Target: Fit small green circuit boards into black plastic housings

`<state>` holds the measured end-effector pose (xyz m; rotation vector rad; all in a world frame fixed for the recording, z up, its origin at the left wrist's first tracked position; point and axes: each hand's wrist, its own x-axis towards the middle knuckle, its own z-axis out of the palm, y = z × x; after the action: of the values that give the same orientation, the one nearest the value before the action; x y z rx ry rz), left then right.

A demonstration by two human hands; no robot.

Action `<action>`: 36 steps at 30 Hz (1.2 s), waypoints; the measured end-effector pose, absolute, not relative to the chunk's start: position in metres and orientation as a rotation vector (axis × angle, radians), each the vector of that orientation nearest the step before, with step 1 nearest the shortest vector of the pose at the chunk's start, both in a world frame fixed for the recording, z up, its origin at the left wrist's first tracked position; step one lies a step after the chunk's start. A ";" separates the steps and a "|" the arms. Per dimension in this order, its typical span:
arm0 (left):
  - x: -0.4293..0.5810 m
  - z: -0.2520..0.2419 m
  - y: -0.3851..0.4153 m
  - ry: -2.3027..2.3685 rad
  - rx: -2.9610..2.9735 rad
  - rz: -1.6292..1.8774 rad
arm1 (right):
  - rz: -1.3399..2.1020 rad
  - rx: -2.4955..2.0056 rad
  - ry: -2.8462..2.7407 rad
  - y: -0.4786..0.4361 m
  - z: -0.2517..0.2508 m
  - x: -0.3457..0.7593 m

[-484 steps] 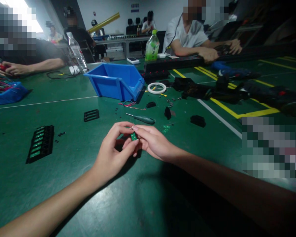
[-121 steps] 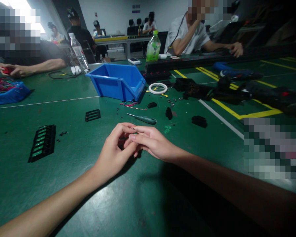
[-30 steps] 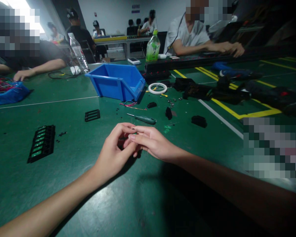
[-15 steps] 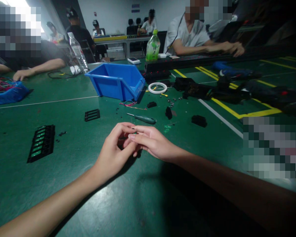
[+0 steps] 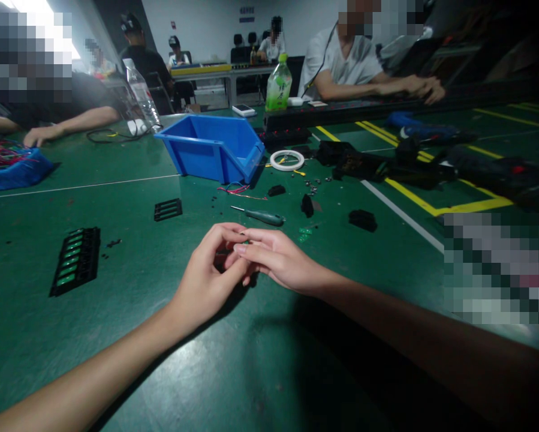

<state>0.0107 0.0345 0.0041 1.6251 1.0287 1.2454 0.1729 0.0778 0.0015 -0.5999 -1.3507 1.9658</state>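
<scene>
My left hand (image 5: pixel 210 270) and my right hand (image 5: pixel 282 261) meet over the green table, fingertips pressed together around something small. A speck of green and black shows between the fingers; the rest of it is hidden. Just beyond them lies a screwdriver (image 5: pixel 264 216) with a green handle. Small green circuit boards (image 5: pixel 304 234) rest to the right of my fingers. Farther left are a black slotted frame (image 5: pixel 168 209) and a black tray (image 5: pixel 75 261) holding several green boards, with tiny black bits (image 5: pixel 113 243) beside it.
A blue bin (image 5: pixel 210 150) stands beyond my hands, near a white tape ring (image 5: pixel 287 160), loose screws (image 5: pixel 313 186) and black blocks (image 5: pixel 363 219). Green and clear bottles (image 5: pixel 278 87) stand farther back. At left is a blue tray of wires (image 5: pixel 15 165). Co-workers sit across the table.
</scene>
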 end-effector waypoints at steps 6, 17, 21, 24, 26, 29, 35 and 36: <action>0.011 0.005 0.035 1.046 1.645 1.255 | 1.959 -0.621 -1.367 0.077 0.003 0.173; 0.011 0.005 0.035 1.027 1.622 1.245 | 1.957 -0.619 -1.373 0.078 0.002 0.173; 0.011 0.005 0.034 1.036 1.610 1.241 | 1.954 -0.622 -1.366 0.077 0.003 0.173; 0.011 0.006 0.034 1.045 1.618 1.248 | 1.949 -0.630 -1.368 0.077 0.004 0.173; 0.011 0.006 0.034 1.048 1.631 1.254 | 1.953 -0.623 -1.367 0.078 0.004 0.173; 0.011 0.005 0.035 1.043 1.638 1.251 | 1.956 -0.610 -1.365 0.077 0.003 0.173; 0.011 0.005 0.034 1.043 1.633 1.250 | 1.954 -0.616 -1.361 0.077 0.003 0.173; 0.011 0.005 0.034 1.042 1.634 1.250 | 1.951 -0.617 -1.366 0.077 0.004 0.173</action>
<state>0.0109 0.0344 0.0048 1.6342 1.0421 1.2503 0.1728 0.0771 0.0036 -0.6167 -1.3661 1.9514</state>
